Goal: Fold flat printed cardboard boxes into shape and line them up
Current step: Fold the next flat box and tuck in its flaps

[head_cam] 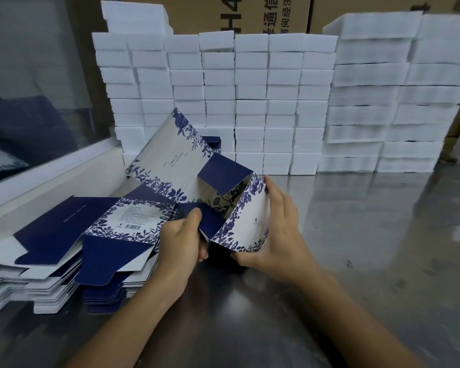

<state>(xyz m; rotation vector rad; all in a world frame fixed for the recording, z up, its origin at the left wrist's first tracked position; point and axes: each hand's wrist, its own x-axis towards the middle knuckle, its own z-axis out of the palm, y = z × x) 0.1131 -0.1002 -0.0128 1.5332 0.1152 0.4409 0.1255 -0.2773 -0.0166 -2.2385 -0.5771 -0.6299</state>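
Both hands grasp the half-opened blue floral carton [186, 168], left hand [182, 241] at its 7 o'clock flap, right hand [274, 235] at 4 o'clock.

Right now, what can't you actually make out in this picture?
- Small print on the box in the hands: too small to read, head view.
- Left hand fingertips: hidden behind the box's navy flap.
- Flat stack: left end cut off by the frame edge.
- Lettering on the brown carton: cut off by the top edge.

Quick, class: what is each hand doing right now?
Left hand: grips the half-folded box by its navy flap.
Right hand: holds the box's floral side panel.
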